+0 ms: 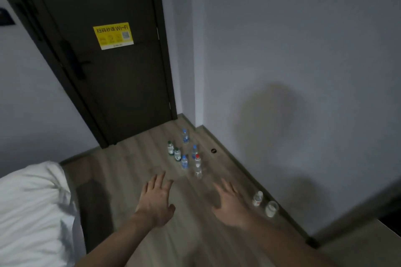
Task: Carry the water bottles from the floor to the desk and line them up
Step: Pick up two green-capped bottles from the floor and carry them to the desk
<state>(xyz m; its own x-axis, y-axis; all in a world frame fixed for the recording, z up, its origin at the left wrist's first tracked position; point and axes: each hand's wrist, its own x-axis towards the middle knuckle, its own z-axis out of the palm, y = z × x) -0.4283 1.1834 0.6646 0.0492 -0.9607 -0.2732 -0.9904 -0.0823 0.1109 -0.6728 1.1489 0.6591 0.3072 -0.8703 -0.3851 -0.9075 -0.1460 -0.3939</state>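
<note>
1. Water bottles [184,154] stand on the wooden floor [134,158], in a little bunch near the corner by the dark door [108,60].
2. Six small see-through bottles are in the bunch, all standing up.
3. Three have blue caps: the far blue-cap bottle [185,136] at 12 o'clock of the bunch, the middle blue-cap bottle [194,151], and the near blue-cap bottle [184,161].
4. Two green-cap bottles [173,151] stand just beside each other at 9 o'clock of the bunch, with white and green labels.
5. The red-cap bottle [198,166] is at 5 o'clock of the bunch and looks taller than the others.
6. One more bottle, the white-cap bottle [257,198], stands by the wall at 4 o'clock from the bunch, well apart from it. It has a red and white label.
7. A pale cup [271,208] sits just beside that bottle.
8. The left hand [156,199] is spread wide and holds nothing. It is over the floor, at 7 o'clock from the bunch.
9. The right hand [230,201] is also spread wide and holds nothing. It is blurry.
10. Both hands are near the bunch but not touching any bottle.
11. A white bed [32,212] is at the left.
</note>
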